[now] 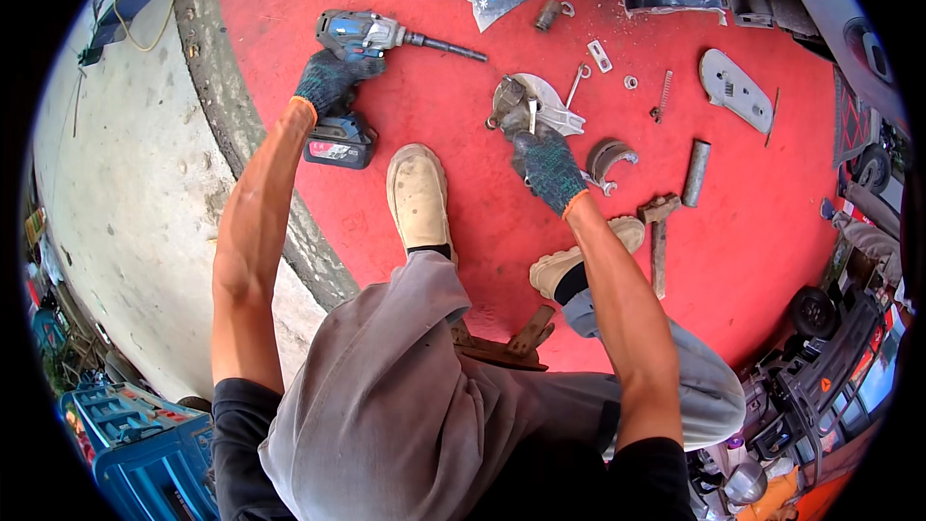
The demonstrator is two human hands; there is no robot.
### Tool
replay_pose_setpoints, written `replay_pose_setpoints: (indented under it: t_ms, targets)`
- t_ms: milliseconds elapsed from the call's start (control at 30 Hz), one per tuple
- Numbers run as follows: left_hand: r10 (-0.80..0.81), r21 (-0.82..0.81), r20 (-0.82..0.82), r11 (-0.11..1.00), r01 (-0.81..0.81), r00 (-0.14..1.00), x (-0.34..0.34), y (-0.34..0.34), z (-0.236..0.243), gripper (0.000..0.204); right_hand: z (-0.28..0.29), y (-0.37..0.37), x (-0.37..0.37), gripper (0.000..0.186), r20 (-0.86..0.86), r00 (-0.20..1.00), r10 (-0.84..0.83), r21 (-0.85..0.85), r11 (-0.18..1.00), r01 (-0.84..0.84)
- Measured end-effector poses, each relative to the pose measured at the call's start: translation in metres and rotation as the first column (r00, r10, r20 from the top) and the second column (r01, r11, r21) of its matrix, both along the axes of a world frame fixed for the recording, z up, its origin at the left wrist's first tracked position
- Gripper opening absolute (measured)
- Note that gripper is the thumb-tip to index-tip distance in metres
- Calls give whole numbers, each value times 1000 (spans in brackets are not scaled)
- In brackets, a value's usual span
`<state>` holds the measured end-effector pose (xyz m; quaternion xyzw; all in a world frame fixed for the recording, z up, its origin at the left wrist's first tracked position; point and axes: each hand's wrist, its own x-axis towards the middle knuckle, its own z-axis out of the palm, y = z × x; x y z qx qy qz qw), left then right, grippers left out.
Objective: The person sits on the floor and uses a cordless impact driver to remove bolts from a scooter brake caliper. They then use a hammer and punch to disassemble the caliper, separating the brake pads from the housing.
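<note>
My left hand [333, 80], in a dark knitted glove with an orange cuff, grips a blue and grey cordless impact wrench [362, 34]. A long dark socket bar points right from its nose, and a battery [341, 142] sits at its base. My right hand [547, 162], gloved alike, has its fingers curled at the near edge of a metal brake plate [552, 106] lying on the red floor. A shiny narrow metal piece stands above those fingers; exactly what they grip is hidden. Just right of this hand lie a curved brake shoe [612, 158] and a wrench end [606, 186].
Around lie an eye bolt [579, 83], a slotted metal strip [600, 56], a nut [630, 82], a spring [667, 91], a tube [696, 174], a hammer [659, 246] and an oval cover [736, 92]. A vehicle part [675, 2] stands at the far right. My boots [419, 195] flank the space between.
</note>
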<state>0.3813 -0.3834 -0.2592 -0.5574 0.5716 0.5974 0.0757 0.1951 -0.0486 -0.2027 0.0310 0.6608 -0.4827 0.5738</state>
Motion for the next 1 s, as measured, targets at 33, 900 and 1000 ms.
replay_pose_setpoints:
  t_ms: [33,900,1000]
  targets:
    - [34,11,-14,999,-34,999,3,0,-3,40,3,1,-3,10,-18,1000,3,-14,1000,-3]
    - [-324,132,-289,918,373,901,-142,130,28,30,-25,44,-146,33,-639,190,745,669,660,-341]
    - [-287,163,-276,927,339,917,-138,126,22,27,-18,45,-138,32,-711,142,689,629,713,-310]
